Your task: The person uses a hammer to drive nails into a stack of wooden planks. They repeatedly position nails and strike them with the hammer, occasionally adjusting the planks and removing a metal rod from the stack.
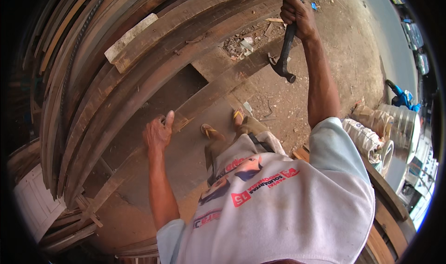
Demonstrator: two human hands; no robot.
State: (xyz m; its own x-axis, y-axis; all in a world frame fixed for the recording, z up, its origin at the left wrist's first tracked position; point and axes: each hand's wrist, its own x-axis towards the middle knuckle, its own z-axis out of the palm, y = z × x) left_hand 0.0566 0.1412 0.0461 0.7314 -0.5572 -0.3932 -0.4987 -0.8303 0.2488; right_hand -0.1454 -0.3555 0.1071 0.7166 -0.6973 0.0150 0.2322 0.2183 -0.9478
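a stack of long, weathered timber boards (139,85) curves across the upper left of the frame. a single wooden plank (225,84) slants through the centre. at upper right a black claw hammer (287,45) hangs head down, its handle wrapped tightly by the right hand (299,17). left of centre, the left hand (158,131) overlaps the plank, fingers curled, thumb up; whether it grips anything, i cannot tell.
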